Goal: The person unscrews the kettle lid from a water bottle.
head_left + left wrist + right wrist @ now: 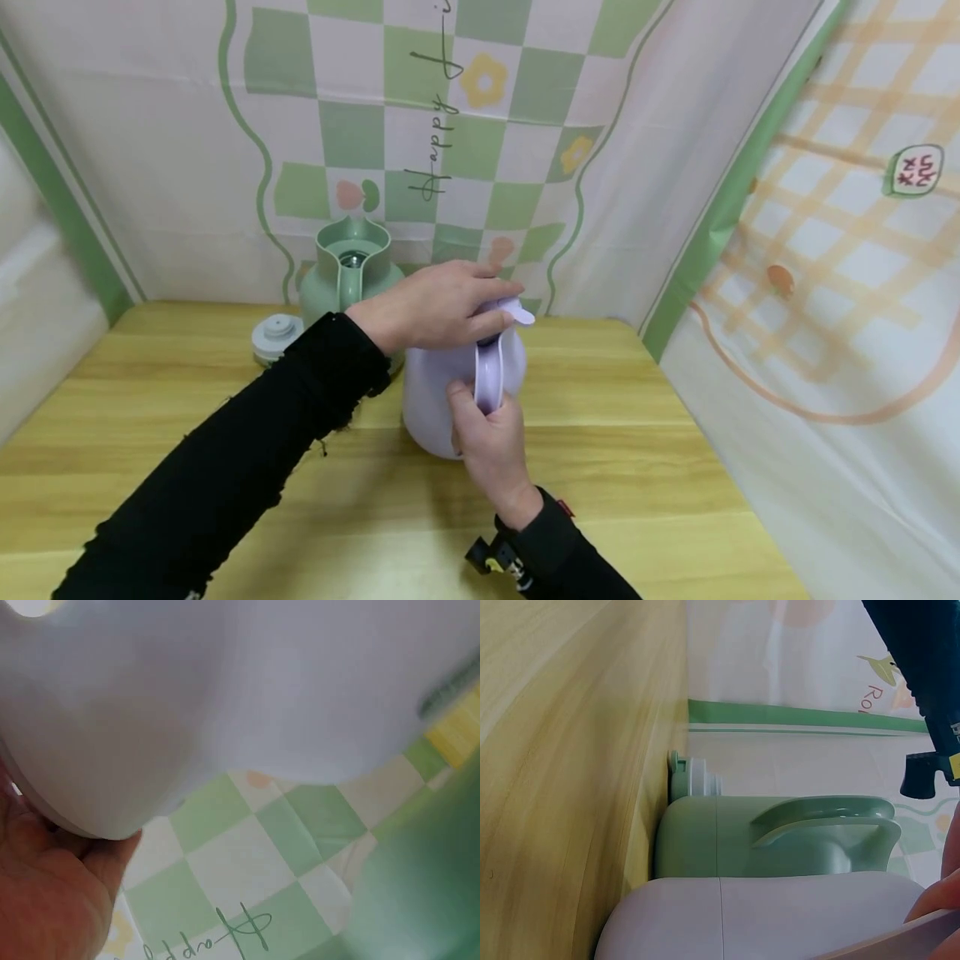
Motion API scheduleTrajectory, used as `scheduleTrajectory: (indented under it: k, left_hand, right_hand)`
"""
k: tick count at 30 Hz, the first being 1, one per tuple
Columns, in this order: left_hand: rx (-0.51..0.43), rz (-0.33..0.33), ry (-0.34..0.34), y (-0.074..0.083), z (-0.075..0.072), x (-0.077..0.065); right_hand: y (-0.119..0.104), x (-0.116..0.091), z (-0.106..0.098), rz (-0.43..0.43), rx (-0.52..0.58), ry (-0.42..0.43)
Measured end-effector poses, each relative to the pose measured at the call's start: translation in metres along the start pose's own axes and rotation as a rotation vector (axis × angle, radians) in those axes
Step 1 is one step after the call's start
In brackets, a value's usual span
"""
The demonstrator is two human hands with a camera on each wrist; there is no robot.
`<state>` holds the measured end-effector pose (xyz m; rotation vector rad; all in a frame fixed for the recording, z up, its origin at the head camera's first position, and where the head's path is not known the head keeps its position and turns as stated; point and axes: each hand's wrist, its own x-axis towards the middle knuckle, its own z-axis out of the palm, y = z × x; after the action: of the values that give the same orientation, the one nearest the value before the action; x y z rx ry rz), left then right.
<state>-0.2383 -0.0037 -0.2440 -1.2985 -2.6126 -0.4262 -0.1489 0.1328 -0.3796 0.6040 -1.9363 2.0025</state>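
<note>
Right hand (pixel 491 450), out of left wrist view, grips lilac handle (pixel 490 377).

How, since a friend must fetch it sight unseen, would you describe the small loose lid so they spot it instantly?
Behind the wooden table hangs a checkered cloth; near it stands the green jug, left of the lilac jug being held. Just left of the green jug, find the small round lid, pale grey above green. It sits low on the table, far shorter than both jugs.
</note>
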Motion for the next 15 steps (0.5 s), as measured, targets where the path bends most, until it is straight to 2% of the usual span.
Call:
scheduleTrajectory:
  k: [4,9,15]
  left_hand:
    - [0.01,-0.013,0.014,0.003,0.002,0.001]
    - [0.086,-0.029,0.063,0.008,0.003,0.003]
    - [0.121,-0.098,0.059,0.011,0.006,0.003]
  right_hand:
    - [0.001,0.0,-0.002,-0.012,-0.006,-0.019]
    - [-0.001,0.001,-0.002,-0.012,-0.003,-0.02]
    - [0.001,0.0,-0.001,0.01,-0.006,-0.019]
